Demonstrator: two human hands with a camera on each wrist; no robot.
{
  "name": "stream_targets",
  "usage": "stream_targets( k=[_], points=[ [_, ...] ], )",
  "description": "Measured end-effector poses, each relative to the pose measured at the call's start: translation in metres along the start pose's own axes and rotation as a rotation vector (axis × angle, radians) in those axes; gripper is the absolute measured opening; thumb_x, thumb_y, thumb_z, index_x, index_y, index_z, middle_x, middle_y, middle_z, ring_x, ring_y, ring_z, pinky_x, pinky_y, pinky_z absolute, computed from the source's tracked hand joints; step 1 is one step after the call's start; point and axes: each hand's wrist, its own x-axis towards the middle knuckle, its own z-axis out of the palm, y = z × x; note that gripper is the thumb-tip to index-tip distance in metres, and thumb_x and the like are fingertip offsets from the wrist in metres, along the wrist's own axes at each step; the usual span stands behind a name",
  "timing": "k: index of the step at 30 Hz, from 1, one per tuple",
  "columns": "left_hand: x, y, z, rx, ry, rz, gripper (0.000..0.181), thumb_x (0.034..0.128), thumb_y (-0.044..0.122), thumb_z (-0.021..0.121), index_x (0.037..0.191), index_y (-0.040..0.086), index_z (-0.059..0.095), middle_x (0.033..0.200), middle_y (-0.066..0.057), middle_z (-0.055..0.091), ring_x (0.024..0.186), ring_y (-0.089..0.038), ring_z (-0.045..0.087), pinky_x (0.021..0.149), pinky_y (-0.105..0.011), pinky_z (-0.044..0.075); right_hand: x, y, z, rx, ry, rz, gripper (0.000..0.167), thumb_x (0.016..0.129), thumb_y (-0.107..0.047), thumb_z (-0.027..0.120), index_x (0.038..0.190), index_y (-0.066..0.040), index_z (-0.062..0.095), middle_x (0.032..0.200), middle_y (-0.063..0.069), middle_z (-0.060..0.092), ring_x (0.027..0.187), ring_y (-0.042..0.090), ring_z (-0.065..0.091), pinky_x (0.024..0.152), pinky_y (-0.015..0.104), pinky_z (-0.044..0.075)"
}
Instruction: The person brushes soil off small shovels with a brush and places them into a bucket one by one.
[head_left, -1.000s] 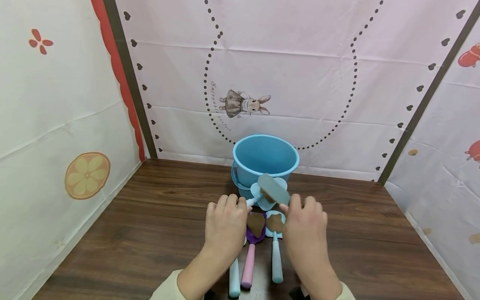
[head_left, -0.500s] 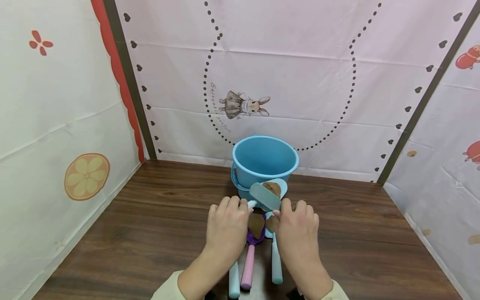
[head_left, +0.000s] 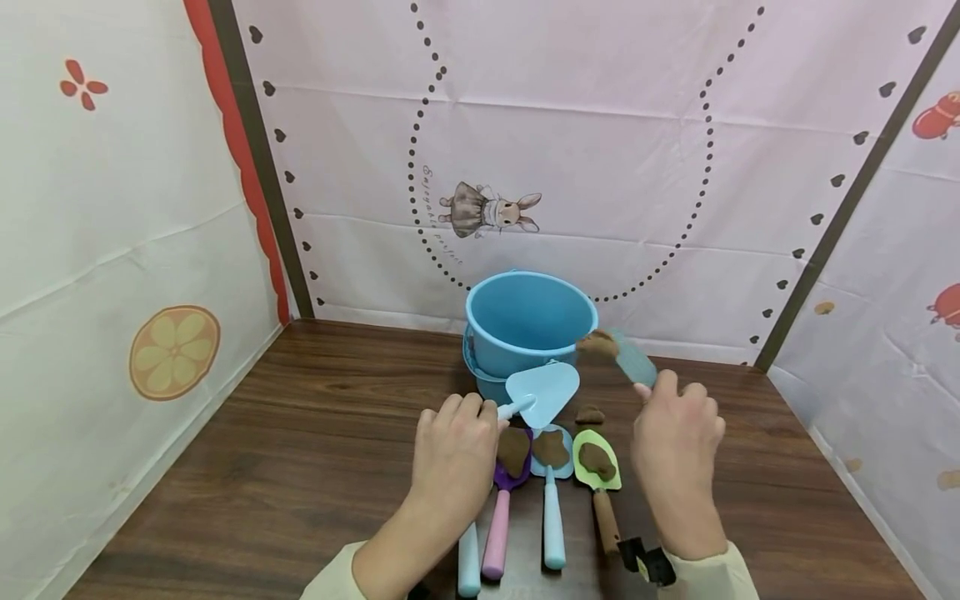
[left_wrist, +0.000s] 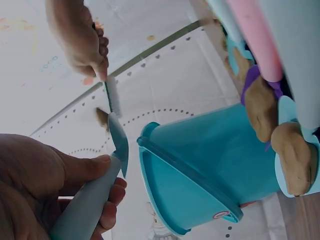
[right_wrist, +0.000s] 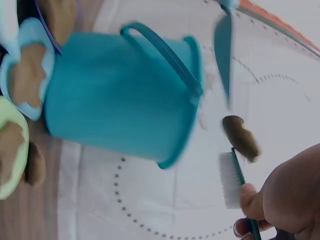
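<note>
My left hand [head_left: 453, 450] grips the handle of a light blue shovel [head_left: 546, 393], its blade bare in front of the blue bucket [head_left: 517, 361]. To its right, my right hand [head_left: 678, 458] holds a pale blue brush-like tool [head_left: 635, 360], bristles visible in the right wrist view. A brown lump [head_left: 597, 344] is at that tool's tip, raised beside the bucket's rim; in the right wrist view the lump [right_wrist: 241, 138] is apart from the shovel blade [right_wrist: 223, 55].
Below the bucket lie a purple shovel with a pink handle [head_left: 497, 533], a light blue shovel [head_left: 553, 521] and a green shovel [head_left: 606, 521], each bearing brown material. Another pale handle [head_left: 468, 562] lies left. A small brown piece [head_left: 590, 415] sits on the wooden table [head_left: 337, 433].
My right hand has moved right and up with its tool, and the brown lump has left the shovel blade. The green shovel has come into view. My left hand has barely moved.
</note>
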Motion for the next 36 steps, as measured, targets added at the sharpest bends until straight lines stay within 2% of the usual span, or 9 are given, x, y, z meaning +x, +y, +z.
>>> stream_targets(
  k=[2,4,7,12,15,22,26,30,36],
  points=[
    [0.001,-0.001,-0.001,0.000,0.002,-0.003,0.025,0.0852,0.031,0.083,0.090,0.007,0.078,0.077,-0.003,0.063,0.066,-0.018,0.052,0.051,-0.030,0.035,-0.001,-0.002,-0.004,0.026,0.021,-0.015,0.031,0.101,-0.023,0.061,0.090,0.005,0.053,0.074,0.022,0.045,0.066,0.045,0.049,0.057,0.050,0.035],
    [0.000,-0.002,0.000,0.004,0.004,-0.006,0.025,0.0843,0.031,0.084,0.089,0.008,0.078,0.077,-0.003,0.063,0.066,-0.018,0.052,0.051,-0.030,0.035,-0.006,-0.011,-0.006,0.057,0.011,-0.058,0.031,0.100,-0.024,0.063,0.091,0.004,0.053,0.074,0.020,0.045,0.066,0.042,0.048,0.057,0.049,0.035],
    [0.000,-0.002,0.000,0.006,0.011,-0.009,0.025,0.0836,0.031,0.084,0.089,0.007,0.078,0.077,-0.003,0.063,0.066,-0.019,0.053,0.050,-0.031,0.035,-0.018,-0.032,-0.007,0.075,-0.052,-0.150,0.032,0.098,-0.027,0.065,0.090,0.001,0.053,0.074,0.016,0.044,0.066,0.037,0.047,0.057,0.045,0.036],
    [0.001,-0.002,0.000,0.003,0.024,-0.008,0.025,0.0840,0.031,0.084,0.088,0.008,0.078,0.078,-0.003,0.064,0.067,-0.019,0.056,0.050,-0.032,0.037,-0.037,-0.056,-0.001,0.026,-0.165,-0.266,0.033,0.097,-0.031,0.066,0.085,-0.004,0.052,0.070,0.007,0.039,0.061,0.023,0.039,0.053,0.035,0.031],
    [0.001,-0.001,-0.001,0.003,0.016,-0.003,0.024,0.0860,0.031,0.082,0.089,0.008,0.077,0.077,-0.003,0.063,0.067,-0.020,0.055,0.051,-0.032,0.037,-0.039,-0.055,0.004,0.005,-0.173,-0.263,0.032,0.097,-0.030,0.067,0.086,-0.004,0.052,0.070,0.007,0.038,0.060,0.022,0.037,0.053,0.033,0.031],
    [0.000,0.001,-0.002,0.011,-0.002,0.012,0.025,0.0866,0.033,0.082,0.085,0.008,0.075,0.071,-0.002,0.056,0.063,-0.018,0.048,0.051,-0.029,0.032,-0.021,-0.029,0.005,-0.003,-0.153,-0.107,0.030,0.100,-0.028,0.064,0.094,0.001,0.057,0.075,0.015,0.045,0.067,0.033,0.046,0.057,0.044,0.037],
    [0.000,0.001,-0.002,0.015,-0.002,0.012,0.025,0.0863,0.032,0.082,0.085,0.008,0.076,0.071,-0.002,0.056,0.062,-0.018,0.048,0.051,-0.029,0.032,-0.013,-0.017,0.001,-0.008,-0.129,-0.068,0.030,0.101,-0.026,0.062,0.092,0.002,0.055,0.075,0.016,0.043,0.066,0.035,0.046,0.058,0.047,0.038],
    [0.001,0.000,-0.001,0.014,0.006,0.003,0.025,0.0851,0.032,0.083,0.087,0.009,0.076,0.073,-0.003,0.059,0.063,-0.018,0.050,0.051,-0.030,0.033,-0.014,-0.021,-0.001,0.014,-0.128,-0.109,0.030,0.101,-0.026,0.062,0.092,0.001,0.055,0.075,0.015,0.043,0.066,0.035,0.046,0.056,0.046,0.038],
    [0.000,-0.002,0.000,0.014,0.032,0.002,0.022,0.0844,0.031,0.084,0.088,0.010,0.076,0.075,-0.003,0.062,0.066,-0.020,0.055,0.051,-0.032,0.037,-0.033,-0.047,0.003,0.046,-0.207,-0.263,0.030,0.099,-0.030,0.064,0.088,-0.004,0.051,0.071,0.008,0.040,0.063,0.025,0.042,0.054,0.036,0.033]
  ],
)
